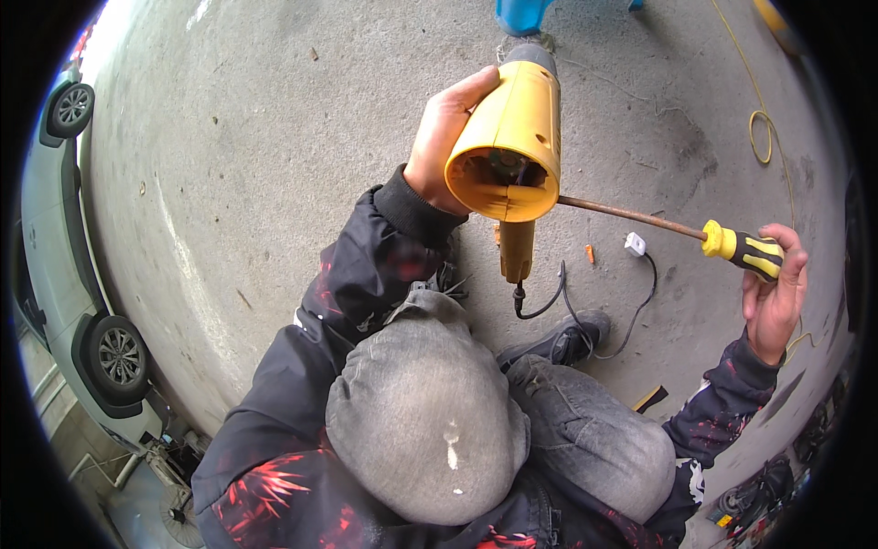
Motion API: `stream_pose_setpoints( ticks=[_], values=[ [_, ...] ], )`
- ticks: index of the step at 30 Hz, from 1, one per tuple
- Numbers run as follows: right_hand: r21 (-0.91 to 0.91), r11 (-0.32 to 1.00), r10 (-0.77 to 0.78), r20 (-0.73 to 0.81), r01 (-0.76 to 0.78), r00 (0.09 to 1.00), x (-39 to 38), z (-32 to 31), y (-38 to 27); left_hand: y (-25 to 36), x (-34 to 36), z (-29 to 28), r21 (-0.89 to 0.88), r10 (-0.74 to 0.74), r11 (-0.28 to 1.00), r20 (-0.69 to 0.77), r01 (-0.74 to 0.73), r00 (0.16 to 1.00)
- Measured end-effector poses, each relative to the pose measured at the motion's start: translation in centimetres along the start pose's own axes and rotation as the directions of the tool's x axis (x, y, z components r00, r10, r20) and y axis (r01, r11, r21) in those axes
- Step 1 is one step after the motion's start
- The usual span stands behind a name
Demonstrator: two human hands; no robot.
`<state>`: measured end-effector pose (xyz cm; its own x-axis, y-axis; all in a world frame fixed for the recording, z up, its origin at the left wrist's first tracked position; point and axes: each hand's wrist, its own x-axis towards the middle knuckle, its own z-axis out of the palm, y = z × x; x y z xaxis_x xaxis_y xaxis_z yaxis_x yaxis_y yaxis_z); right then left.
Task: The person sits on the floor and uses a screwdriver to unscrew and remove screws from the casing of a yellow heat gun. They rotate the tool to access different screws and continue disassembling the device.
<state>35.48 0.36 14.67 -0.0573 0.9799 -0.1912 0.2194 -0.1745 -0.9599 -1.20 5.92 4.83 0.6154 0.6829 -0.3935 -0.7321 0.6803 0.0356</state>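
1. One yellow plastic power-tool housing (512,128), tapered like a barrel, sits central in my head view. Its dark grey nose (532,59) points away from me; the wide rear end gapes toward me, mostly shadowed inside, and a stubby yellow handle (517,252) hangs below.
2. I have it raised above the grey concrete floor (274,137), clasped in the left grip (444,142), thumb along its upper left side, the other fingers hidden behind it.
3. My right grip (776,297) has its fingers around the butt of a yellow-and-black-handled screwdriver (745,253). The brown metal shaft runs to the housing's lower right edge; I cannot tell whether its tip touches or passes behind.
4. A black power cord (655,285) leaves the handle, loops by a dark shoe (574,339) and ends in a white plug (635,243), near a small orange piece (590,254).
5. Grey denim knees (425,403) block the floor nearest me. Farther out I see blue plastic legs (521,14), a thin yellow hose (770,137) and a silver car (59,229).
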Motion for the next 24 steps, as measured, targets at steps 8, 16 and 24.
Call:
stream_pose_setpoints(
  ticks=[8,16,24],
  values=[
    [-0.022,0.999,0.034,0.09,-0.032,0.995,0.1,1.0,-1.3,0.0,0.0,0.0,0.048,0.004,0.999,-0.043,-0.002,0.999],
    [-0.024,0.999,0.035,0.145,-0.031,0.989,-0.4,0.1,-1.3,0.0,-0.3,0.5,0.086,0.031,0.996,-0.106,-0.022,0.994],
    [-0.09,0.996,-0.001,0.108,0.011,0.994,-0.8,0.0,-1.1,0.3,-0.1,-1.4,-0.025,-0.028,0.999,-0.005,0.028,1.0]
  ],
)
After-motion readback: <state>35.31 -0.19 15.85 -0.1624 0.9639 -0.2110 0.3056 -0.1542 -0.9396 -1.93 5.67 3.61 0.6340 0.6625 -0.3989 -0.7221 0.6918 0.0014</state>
